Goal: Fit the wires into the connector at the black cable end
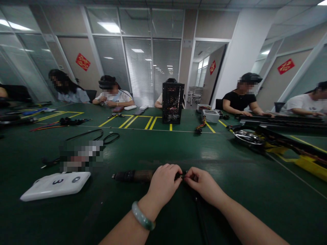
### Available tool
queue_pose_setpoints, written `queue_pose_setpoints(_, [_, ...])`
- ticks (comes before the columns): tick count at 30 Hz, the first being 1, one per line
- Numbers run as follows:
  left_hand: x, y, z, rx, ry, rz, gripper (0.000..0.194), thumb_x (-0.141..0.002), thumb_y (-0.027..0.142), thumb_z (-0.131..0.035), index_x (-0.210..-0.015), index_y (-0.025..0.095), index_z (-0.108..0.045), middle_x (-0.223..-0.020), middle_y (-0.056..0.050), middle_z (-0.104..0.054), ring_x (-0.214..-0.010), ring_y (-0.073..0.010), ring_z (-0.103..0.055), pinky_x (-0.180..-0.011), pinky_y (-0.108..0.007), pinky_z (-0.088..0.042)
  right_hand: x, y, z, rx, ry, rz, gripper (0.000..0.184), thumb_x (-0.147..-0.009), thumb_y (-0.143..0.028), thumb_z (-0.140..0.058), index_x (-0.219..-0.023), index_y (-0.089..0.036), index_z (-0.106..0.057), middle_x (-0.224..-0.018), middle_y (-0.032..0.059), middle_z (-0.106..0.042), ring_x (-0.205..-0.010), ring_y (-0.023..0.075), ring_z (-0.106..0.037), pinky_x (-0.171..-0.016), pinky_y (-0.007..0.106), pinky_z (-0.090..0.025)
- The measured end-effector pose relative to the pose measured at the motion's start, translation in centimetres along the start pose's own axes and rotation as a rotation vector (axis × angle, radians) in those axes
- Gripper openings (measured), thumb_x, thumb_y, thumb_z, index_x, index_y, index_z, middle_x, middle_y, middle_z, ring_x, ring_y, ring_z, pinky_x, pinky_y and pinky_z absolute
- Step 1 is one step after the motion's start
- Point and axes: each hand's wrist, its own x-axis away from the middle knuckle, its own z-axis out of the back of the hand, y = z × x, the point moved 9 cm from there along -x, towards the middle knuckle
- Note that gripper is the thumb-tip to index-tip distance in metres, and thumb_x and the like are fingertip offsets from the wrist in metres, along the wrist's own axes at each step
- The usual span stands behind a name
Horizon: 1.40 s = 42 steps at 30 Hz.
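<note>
Close together over the green table, my left hand point(165, 182) and my right hand point(204, 185) are closed in a pinch, fingertips almost meeting. Between them shows a small dark piece with a gold-coloured glint point(181, 176), too small to name. A green-and-white bangle point(143, 216) circles my left wrist. Behind my left hand lies an electric screwdriver point(138, 176), its tip pointing left and its rear end hidden by the hand. A thin black cord or strip point(200, 214) runs from below my right hand towards the near edge.
To the left lie a white power bank marked 3 point(56, 185) and a black cable point(111, 137). A black computer case point(173, 102) stands opposite, with a power supply unit point(210, 116) to its right. Black parts and a yellow tray point(311, 166) sit at right. Several people work around the table.
</note>
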Motion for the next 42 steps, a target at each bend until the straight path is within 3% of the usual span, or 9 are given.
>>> queue_pose_setpoints(9, [0.02,0.29,-0.18,-0.001,-0.006,-0.044,0.013,-0.083,0.016,-0.064,-0.092,0.025,-0.061,-0.095,0.002,-0.063,-0.093,-0.0193,-0.055,-0.082,-0.035,-0.039,-0.04,-0.14,-0.01,0.032,-0.005,0.022,0.008,-0.085,-0.024,-0.058,-0.08,-0.018,-0.06,-0.071,-0.0028,-0.061,-0.064,0.0119,-0.053,-0.057,0.02,-0.038])
queue_pose_setpoints(25, [0.2,0.31,0.06,-0.001,-0.003,-0.019,0.013,-0.084,0.025,-0.064,-0.097,0.023,-0.061,-0.099,-0.001,-0.064,-0.095,-0.0208,-0.056,-0.084,-0.038,-0.04,0.0,-0.21,-0.16,0.019,-0.028,0.022,0.007,-0.086,-0.024,-0.057,-0.082,-0.019,-0.06,-0.074,-0.0018,-0.062,-0.067,0.0132,-0.057,-0.059,0.021,-0.04])
queue_pose_setpoints(42, [0.16,0.63,0.25,-0.004,0.004,-0.038,0.009,-0.082,0.018,-0.06,-0.091,0.022,-0.061,-0.093,0.0,-0.063,-0.091,-0.0201,-0.055,-0.081,-0.036,-0.04,-0.08,-0.34,-0.19,0.003,-0.028,0.024,0.006,-0.085,-0.023,-0.058,-0.082,-0.018,-0.062,-0.071,-0.002,-0.062,-0.064,0.0124,-0.054,-0.057,0.021,-0.039])
